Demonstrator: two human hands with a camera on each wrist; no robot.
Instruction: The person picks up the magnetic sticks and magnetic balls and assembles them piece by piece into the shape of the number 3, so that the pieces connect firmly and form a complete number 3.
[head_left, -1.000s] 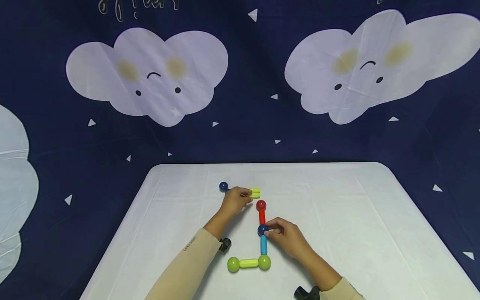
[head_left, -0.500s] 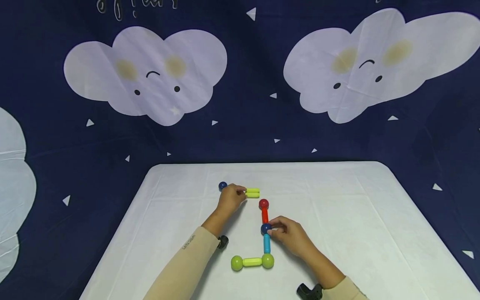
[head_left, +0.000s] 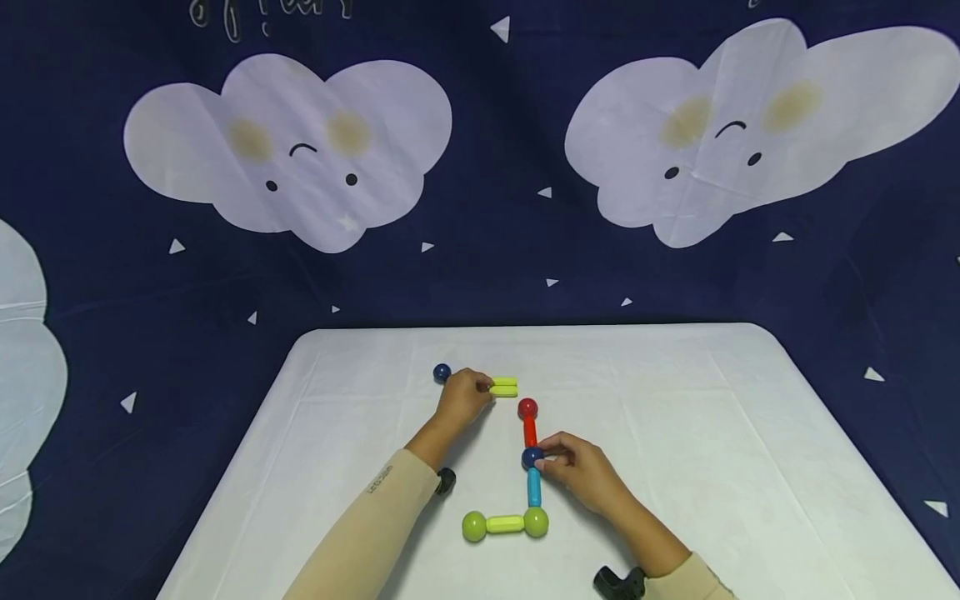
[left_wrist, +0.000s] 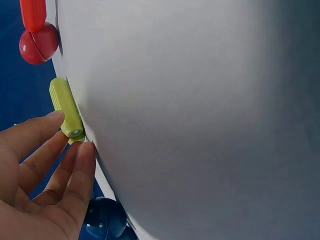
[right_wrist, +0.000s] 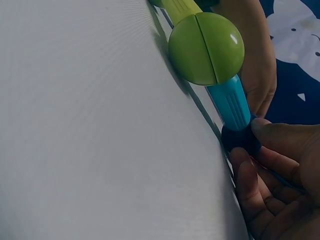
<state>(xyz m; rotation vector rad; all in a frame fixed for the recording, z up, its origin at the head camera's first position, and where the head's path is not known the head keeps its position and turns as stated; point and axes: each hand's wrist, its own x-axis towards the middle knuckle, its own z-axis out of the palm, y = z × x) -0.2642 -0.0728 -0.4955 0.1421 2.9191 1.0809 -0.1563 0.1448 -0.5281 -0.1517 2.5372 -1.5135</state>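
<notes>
In the head view my right hand (head_left: 581,471) pinches a dark blue ball (head_left: 532,457) between thumb and fingers. That ball joins a red stick (head_left: 530,431), tipped by a red ball (head_left: 528,408), to a light blue stick (head_left: 534,487). The light blue stick meets a green ball (right_wrist: 206,48), from which a yellow-green stick (head_left: 505,524) runs left to another green ball (head_left: 474,527). Farther back, my left hand (head_left: 462,398) has thumb and fingertips at the near ends of two loose yellow-green sticks (left_wrist: 66,105), lying side by side, and pinches there.
Another dark blue ball (head_left: 442,372) lies at the back left, partly behind the left hand. The white table (head_left: 675,400) ends at a dark blue cloth (head_left: 495,283) printed with clouds. Each wrist wears a black camera mount (head_left: 619,582).
My left hand has shifted slightly left along the loose sticks, exposing more of them. The joined balls and sticks moved a little right with my right hand; the last half second is almost still.
</notes>
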